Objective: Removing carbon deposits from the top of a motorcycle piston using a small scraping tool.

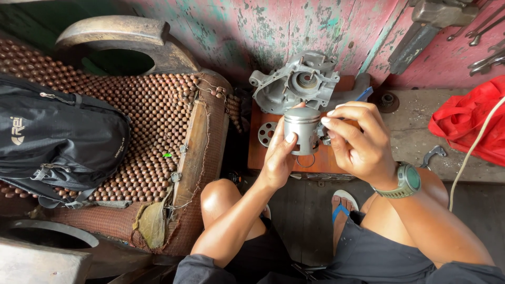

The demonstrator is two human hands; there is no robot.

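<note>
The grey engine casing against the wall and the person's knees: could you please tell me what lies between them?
In the head view, the hands hold a metal piston there, above a wooden board carrying a small perforated disc, below the engine casing.

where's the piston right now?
Centre of the head view: the metal piston is held up between the left hand and right hand, just in front of the grey engine casing on the orange board.

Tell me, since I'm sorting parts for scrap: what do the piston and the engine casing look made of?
Piston: apparently aluminium alloy, smooth satin-grey machined skirt with a soft sheen, in the left hand.
Engine casing: probably cast aluminium, dull grey, rough moulded ribs and bosses.
</note>
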